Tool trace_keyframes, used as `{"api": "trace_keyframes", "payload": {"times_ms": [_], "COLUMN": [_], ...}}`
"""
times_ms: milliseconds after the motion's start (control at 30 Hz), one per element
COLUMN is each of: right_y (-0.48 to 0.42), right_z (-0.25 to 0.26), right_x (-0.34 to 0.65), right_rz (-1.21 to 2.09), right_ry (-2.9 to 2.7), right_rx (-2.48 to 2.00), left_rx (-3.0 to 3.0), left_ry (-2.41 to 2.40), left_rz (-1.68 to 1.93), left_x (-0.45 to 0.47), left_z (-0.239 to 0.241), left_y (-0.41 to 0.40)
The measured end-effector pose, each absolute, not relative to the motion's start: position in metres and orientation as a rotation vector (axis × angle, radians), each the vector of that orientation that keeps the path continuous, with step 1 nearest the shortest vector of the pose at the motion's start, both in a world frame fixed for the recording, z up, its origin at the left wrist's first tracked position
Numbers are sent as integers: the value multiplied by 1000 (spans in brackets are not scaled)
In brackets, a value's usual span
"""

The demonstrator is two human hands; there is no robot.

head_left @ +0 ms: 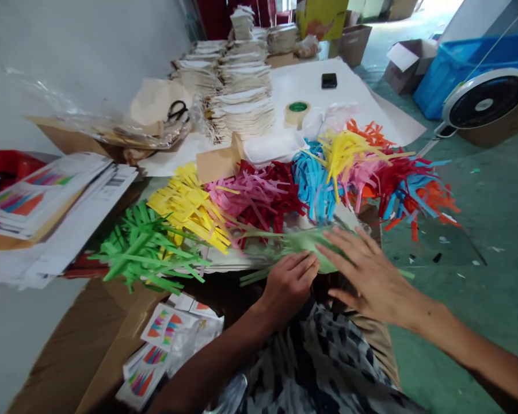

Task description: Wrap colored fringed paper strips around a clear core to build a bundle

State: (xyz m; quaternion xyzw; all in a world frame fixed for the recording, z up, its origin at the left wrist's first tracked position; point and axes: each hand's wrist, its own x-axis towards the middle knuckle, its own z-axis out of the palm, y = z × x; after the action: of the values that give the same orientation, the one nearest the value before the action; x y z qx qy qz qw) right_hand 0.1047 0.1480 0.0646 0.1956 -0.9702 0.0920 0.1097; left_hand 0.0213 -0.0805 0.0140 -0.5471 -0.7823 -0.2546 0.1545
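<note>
A pale green fringed tissue-paper tassel (319, 259), smeared by motion, lies across the table's front edge. My left hand (290, 282) is closed, its fingers pinching the paper near the middle. My right hand (366, 273) reaches over the paper's right part with fingers stretched and spread, some blurred; whether they touch it I cannot tell. Beyond both hands runs a row of cut tissue fringes: green (140, 247), yellow (192, 204), pink (250, 192), dark red (280, 198) and blue (315, 178). More fringes in yellow (349, 152) and orange (435, 198) continue to the right.
Stacked paper bundles (242, 109) stand along the wall side, near scissors (178, 110). Tape (297, 109) and a black phone-like object (328, 80) lie on the white sheet. A fan (486, 103) stands right. Printed sheets (38, 201) lie left; printed cards (155, 345) sit below.
</note>
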Motion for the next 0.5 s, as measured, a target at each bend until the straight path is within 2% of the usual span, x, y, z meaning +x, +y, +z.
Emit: {"api": "trace_keyframes", "payload": {"times_ms": [167, 267, 500], "right_y": [142, 152, 168], "right_z": [35, 36, 55], "right_x": [113, 106, 86], "right_rz": [314, 434, 1085], "right_ry": [-2799, -2802, -2884], "right_rx": [548, 556, 231], "left_rx": [-1635, -1598, -1182], "left_ry": [-2228, -2308, -2713], "left_rz": [-943, -1025, -1103], "left_x": [20, 16, -3], "left_z": [26, 30, 46], "left_y": [-87, -88, -89]}}
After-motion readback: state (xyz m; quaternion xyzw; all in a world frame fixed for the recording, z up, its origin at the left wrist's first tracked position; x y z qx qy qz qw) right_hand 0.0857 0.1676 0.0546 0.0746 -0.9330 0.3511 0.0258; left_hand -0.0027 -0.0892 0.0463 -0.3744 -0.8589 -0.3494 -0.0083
